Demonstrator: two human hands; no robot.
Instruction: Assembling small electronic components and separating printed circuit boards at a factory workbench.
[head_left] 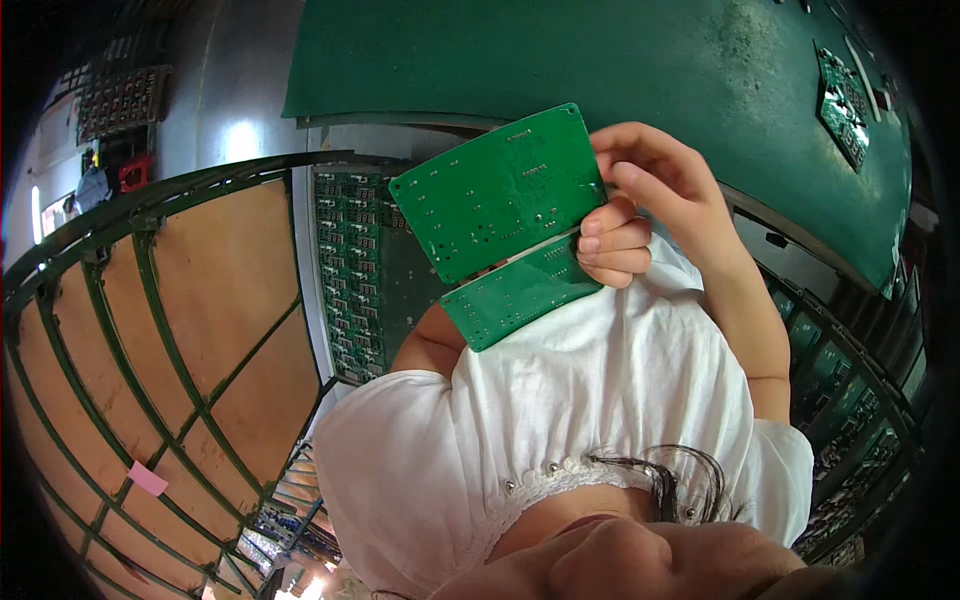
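Two green circuit boards are held up in front of my white shirt, solder sides showing. The larger circuit board [495,195] is tilted above the smaller circuit board [525,295], with a narrow gap between them. My right hand [640,210] is closed at their right ends. Its lower fingers curl over the smaller board's corner, while the thumb and index finger are bent beside the larger board's edge. My left forearm [432,338] passes behind the boards. A sliver of skin shows in the gap, but the left fingers are hidden.
A green-topped table [480,60] stretches across the far side, bearing a populated circuit board [843,105] at right. Rows of boards [348,270] lie left of me. Beyond them stands a metal-framed rack [190,330] with brown panels. More boards [835,400] fill a rack at right.
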